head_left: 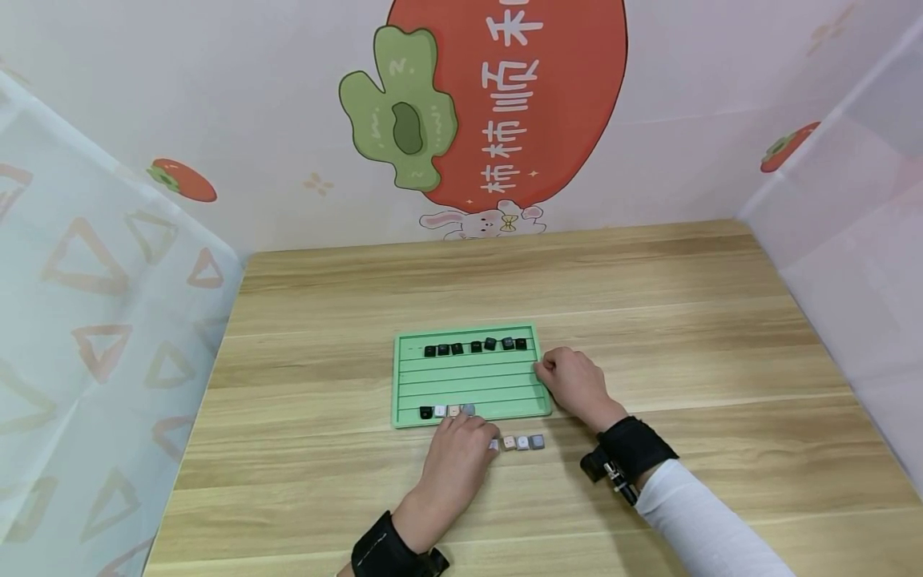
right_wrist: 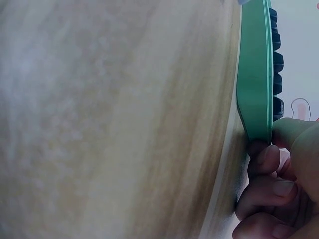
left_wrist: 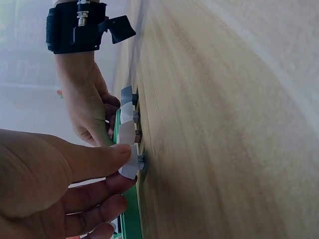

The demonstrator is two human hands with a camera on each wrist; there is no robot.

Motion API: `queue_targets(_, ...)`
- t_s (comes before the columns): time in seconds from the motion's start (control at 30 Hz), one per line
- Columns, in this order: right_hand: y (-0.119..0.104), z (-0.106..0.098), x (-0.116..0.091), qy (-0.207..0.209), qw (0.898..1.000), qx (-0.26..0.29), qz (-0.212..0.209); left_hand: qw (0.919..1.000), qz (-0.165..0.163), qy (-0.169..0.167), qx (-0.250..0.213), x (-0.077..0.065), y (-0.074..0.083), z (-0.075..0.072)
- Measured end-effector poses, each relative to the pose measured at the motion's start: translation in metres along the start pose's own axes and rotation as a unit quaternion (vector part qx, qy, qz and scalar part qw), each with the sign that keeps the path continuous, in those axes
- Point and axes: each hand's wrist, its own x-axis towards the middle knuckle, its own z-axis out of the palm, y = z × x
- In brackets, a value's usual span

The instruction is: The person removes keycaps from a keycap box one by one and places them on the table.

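Observation:
A flat green tray [head_left: 472, 377] with ridged rows lies on the wooden table. My right hand [head_left: 577, 383] grips its right edge, thumb at the rim and the other fingers curled beside it. Just below the tray's front edge, my left hand [head_left: 456, 455] pinches a white keycap [left_wrist: 130, 167] between thumb and index finger. That keycap stands at the left end of a short row of pale and grey keycaps [head_left: 522, 442] on the table. Several black keycaps [head_left: 457, 349] sit in the tray's top row. In its bottom row are a black keycap [head_left: 426, 413] and lighter ones, partly behind my left fingers.
Wooden tabletop [head_left: 303, 449] surrounds the tray. At the back stands a wall sheet [head_left: 288, 120] printed with a big red fruit, and patterned sheets hang at both sides. Each wrist wears a black strap [head_left: 638, 453] with a small camera.

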Motion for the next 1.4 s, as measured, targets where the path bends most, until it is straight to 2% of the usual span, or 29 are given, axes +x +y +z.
queue_targets(0.2, 0.000, 0.001, 0.000, 0.006, 1.000, 0.004, -0.002, 1.0000, 0.001, 0.004, 0.005, 0.001, 0.001, 0.000)
queue_targets(0.5, 0.000, -0.001, -0.001, 0.002, 1.000, 0.004, 0.002, 0.9999, -0.009, -0.009, -0.002, 0.001, 0.001, -0.001)
queue_targets(0.93, -0.001, -0.001, -0.001, -0.002, 1.000, 0.001, 0.001, 0.9998, -0.009, 0.005, -0.014, 0.002, 0.000, -0.008)
queue_targets(1.2, 0.000, -0.001, -0.001, 0.003, 1.000, -0.002, -0.003, 0.9994, -0.024, 0.005, -0.025, 0.002, -0.002, -0.010)
queue_targets(1.4, 0.000, 0.000, 0.000, 0.001, 1.000, -0.003, 0.000, 0.9995, -0.019, 0.013, -0.023, 0.001, -0.004, -0.010)
